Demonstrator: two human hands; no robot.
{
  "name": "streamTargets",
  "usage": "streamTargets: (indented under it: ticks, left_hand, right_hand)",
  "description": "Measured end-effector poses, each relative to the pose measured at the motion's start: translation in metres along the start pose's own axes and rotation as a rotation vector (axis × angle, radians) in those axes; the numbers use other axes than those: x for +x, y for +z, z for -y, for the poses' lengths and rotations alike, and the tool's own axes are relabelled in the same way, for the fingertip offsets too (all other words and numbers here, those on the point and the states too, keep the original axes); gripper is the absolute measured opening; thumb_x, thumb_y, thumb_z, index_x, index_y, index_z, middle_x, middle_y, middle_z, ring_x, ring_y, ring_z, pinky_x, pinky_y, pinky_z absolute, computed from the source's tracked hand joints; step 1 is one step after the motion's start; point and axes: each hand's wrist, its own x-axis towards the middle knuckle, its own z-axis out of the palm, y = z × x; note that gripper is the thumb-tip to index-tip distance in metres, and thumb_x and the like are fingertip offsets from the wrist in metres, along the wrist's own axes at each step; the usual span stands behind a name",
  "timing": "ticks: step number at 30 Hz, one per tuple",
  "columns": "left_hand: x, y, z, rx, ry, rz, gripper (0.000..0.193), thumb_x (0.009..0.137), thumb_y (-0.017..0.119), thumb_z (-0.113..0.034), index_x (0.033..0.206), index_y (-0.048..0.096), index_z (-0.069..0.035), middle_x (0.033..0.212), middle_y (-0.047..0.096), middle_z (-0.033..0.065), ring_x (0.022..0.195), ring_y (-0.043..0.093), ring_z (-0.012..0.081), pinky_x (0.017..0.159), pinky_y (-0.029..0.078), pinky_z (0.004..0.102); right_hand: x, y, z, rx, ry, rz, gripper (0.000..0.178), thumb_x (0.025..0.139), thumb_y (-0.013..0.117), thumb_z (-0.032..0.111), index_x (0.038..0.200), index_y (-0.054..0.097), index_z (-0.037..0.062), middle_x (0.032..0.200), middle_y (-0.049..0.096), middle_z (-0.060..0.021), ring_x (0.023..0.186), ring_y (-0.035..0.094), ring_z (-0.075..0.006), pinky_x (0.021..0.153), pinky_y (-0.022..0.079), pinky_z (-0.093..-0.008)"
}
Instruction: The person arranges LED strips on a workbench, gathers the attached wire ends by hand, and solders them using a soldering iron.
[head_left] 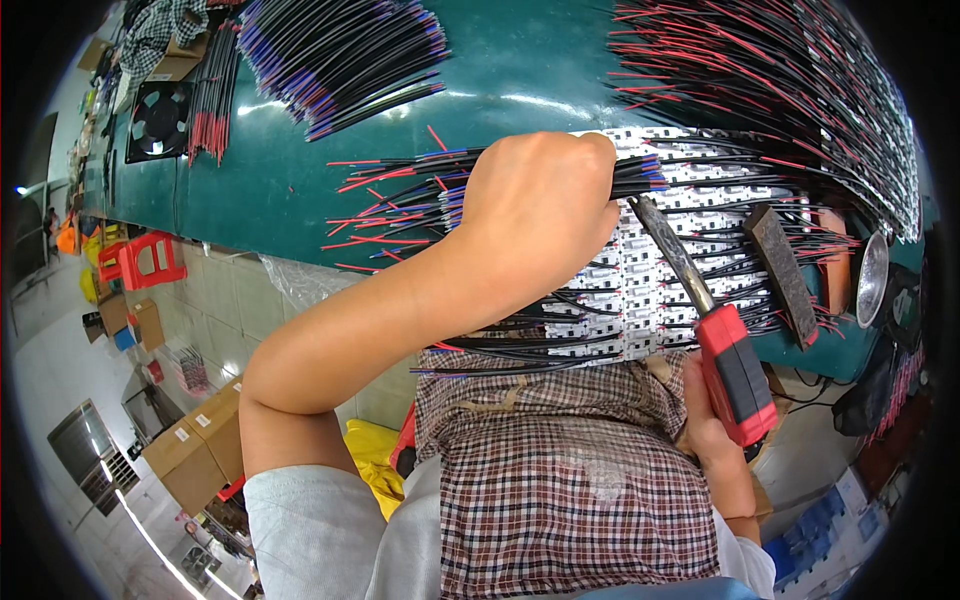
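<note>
Currently, head view: left hand (540,195) bent over the work from the left, fingers curled in a fist around a bundle of black wires (635,178), whose blue-marked ends poke out on its right side. Right hand (708,415), lower right, fingers closed round the red-and-black handle of a soldering iron (738,375), partly hidden behind it; shaft slants up and left, darkened tip just below the wire ends. Contact there: cannot tell.

Beneath both, white circuit boards (635,300) in rows on the green tabletop (260,205), wires spreading left and right. Dark metal bar (780,277) lies across the wires at right; beside it a reddish-brown block (832,262), then a silvery dish (872,280). Farther back: blue-ended wire stack (340,60) left of centre, red-and-black wires (700,70) at right, black cooling fan (160,120) far left.
</note>
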Motion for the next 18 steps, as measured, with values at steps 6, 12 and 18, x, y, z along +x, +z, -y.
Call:
streamTargets:
  ticks: [6, 12, 18]
  left_hand:
    - [0.002, 0.001, 0.001, 0.007, -0.010, 0.016, 0.022, 0.076, 0.074, -0.018, 0.079, 0.064, 0.001, 0.070, 0.066, 0.0175, 0.069, 0.066, 0.0370, 0.066, 0.053, 0.0456]
    - [0.006, -0.002, 0.006, -0.030, -0.018, 0.031, 0.021, 0.077, 0.073, -0.018, 0.076, 0.064, 0.001, 0.070, 0.066, 0.0185, 0.069, 0.065, 0.0380, 0.067, 0.052, 0.0459]
    - [0.008, -0.002, 0.006, -0.018, -0.014, 0.059, 0.020, 0.077, 0.072, -0.017, 0.078, 0.065, 0.002, 0.071, 0.066, 0.0188, 0.070, 0.065, 0.0383, 0.067, 0.052, 0.0458]
  right_hand:
    - [0.001, 0.000, 0.009, -0.005, 0.100, -0.021, 0.017, 0.075, 0.073, 0.002, 0.092, 0.073, 0.0018, 0.085, 0.066, -0.0127, 0.066, 0.066, -0.0254, 0.059, 0.052, -0.0326]
    - [-0.006, 0.003, 0.001, -0.024, 0.048, -0.005, 0.015, 0.076, 0.073, 0.003, 0.091, 0.073, 0.0014, 0.085, 0.066, -0.0130, 0.066, 0.066, -0.0253, 0.060, 0.052, -0.0319]
    - [-0.009, 0.008, -0.001, 0.074, 0.115, -0.042, 0.018, 0.077, 0.074, 0.002, 0.094, 0.071, -0.0007, 0.084, 0.066, -0.0128, 0.066, 0.066, -0.0252, 0.060, 0.052, -0.0309]
